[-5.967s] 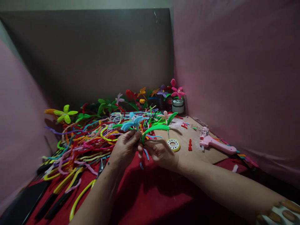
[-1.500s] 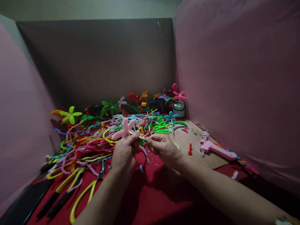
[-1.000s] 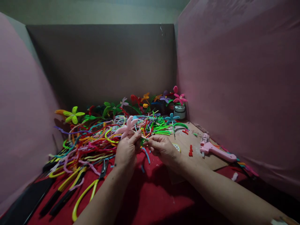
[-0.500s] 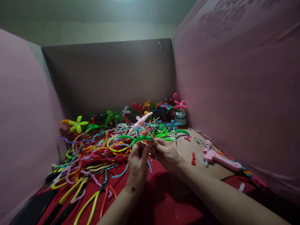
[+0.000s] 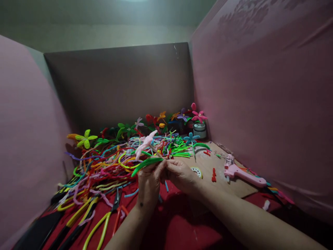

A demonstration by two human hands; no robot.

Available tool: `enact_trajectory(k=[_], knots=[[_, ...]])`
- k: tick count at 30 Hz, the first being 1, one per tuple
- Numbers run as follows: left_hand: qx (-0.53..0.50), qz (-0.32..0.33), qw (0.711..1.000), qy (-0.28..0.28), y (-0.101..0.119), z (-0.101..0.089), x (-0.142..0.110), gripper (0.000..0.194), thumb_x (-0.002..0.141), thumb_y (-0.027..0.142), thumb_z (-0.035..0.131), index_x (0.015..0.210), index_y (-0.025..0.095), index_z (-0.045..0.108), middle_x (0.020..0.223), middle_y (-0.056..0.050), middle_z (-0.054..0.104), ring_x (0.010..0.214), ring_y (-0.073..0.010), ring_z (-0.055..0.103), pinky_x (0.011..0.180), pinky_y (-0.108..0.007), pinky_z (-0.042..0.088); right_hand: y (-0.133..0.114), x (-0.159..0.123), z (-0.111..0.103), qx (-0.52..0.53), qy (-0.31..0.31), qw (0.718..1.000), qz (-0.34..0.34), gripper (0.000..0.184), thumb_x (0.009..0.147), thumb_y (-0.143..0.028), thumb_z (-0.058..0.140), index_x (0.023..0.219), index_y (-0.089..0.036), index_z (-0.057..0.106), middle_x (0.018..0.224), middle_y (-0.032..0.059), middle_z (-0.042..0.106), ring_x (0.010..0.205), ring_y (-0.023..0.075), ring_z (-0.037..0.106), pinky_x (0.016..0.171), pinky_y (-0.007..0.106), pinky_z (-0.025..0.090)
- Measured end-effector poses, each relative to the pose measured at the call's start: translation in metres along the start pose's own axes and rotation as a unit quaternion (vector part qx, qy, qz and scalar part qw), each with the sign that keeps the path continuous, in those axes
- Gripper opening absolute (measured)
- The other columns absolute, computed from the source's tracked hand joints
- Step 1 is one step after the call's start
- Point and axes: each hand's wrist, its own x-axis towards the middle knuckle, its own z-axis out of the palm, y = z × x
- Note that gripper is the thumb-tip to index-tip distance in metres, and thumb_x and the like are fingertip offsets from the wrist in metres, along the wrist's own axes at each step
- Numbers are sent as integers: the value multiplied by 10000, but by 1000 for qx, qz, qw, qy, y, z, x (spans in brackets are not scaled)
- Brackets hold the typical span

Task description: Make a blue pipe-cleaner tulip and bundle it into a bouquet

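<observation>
Pinching a pale pink flower low on its stem, using both left hand and right hand, with fingertips touching. Pretty narrow grip on both sides, closed around the stem end and the base of a long green leaf. Can't make out the very tip of the stem, tucked in behind fingers.

Holding the bloom up left of the cardboard sheet, tilted, petals to the left, over a wild pile of pipe cleaners. Spot a tape roll on the sheet's left part, just beside the right hand. Then a blue flower at the sheet's back left, plus little red twists right on it.

Check out the pink glue gun lying across the sheet's right edge. Just behind the sheet, a whitish pot below a hot pink flower.

Well left of the sheet, see yellow-handled scissors, yellow-and-black handles and, farther back, a yellow-green flower. In front of the sheet, just red cloth over the desk.
</observation>
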Motion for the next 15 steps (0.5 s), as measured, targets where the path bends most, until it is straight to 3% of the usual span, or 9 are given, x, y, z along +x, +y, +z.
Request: enact_trajectory(k=[3, 6, 8, 9, 10, 13, 15], knots=[[-28, -7, 999, 32, -3, -7, 8, 192, 645, 330, 659, 621, 143, 625, 522, 33, 521, 482, -81, 439, 468, -201, 378, -1, -1, -1, -69, 30, 997, -1, 268, 693, -382, 645, 672, -115, 633, 594, 16, 583, 559, 100, 514, 603, 247, 398], [32, 16, 994, 106, -6, -21, 21, 224, 661, 353, 657, 615, 135, 630, 506, 37, 498, 457, -58, 401, 435, -178, 334, -8, 1, -8, -198, 152, 968, -4, 217, 676, -282, 606, 809, -119, 659, 682, 30, 627, 599, 114, 541, 597, 245, 408], [7, 2, 993, 117, -9, -30, 31, 270, 685, 404, 622, 643, 138, 626, 436, 59, 428, 381, -48, 329, 367, -180, 258, -18, 6, -19, -319, 276, 906, -18, 239, 692, -233, 521, 853, -114, 651, 694, 36, 634, 565, 118, 539, 538, 234, 401], [-12, -4, 993, 118, -12, -34, 35, 283, 693, 423, 605, 654, 143, 616, 416, 66, 410, 360, -50, 319, 354, -182, 246, -24, 8, -27, -407, 328, 852, -21, 246, 701, -208, 484, 858, -113, 648, 708, 41, 644, 590, 126, 558, 548, 232, 410], [-7, -7, 993, 120, -15, -36, 38, 290, 691, 431, 599, 650, 143, 609, 409, 65, 413, 347, -52, 319, 346, -183, 236, -31, 11, -35, -505, 375, 777, -27, 252, 708, -197, 458, 858, -125, 647, 737, 42, 655, 628, 132, 574, 577, 230, 422], [67, -30, 991, 116, -28, -37, 44, 283, 657, 421, 605, 645, 138, 601, 453, 39, 490, 349, -58, 369, 352, -185, 270, -49, 15, -61, -571, 424, 703, -14, 284, 702, -136, 431, 895, -110, 637, 894, 96, 663, 807, 168, 598, 697, 244, 427], [121, -47, 987, 94, -37, -36, 47, 281, 647, 399, 584, 764, 146, 620, 575, 5, 590, 401, -86, 458, 384, -198, 333, -57, 15, -74, -605, 439, 664, 25, 272, 684, -113, 447, 859, -85, 654, 870, 144, 665, 829, 216, 606, 717, 275, 423]])
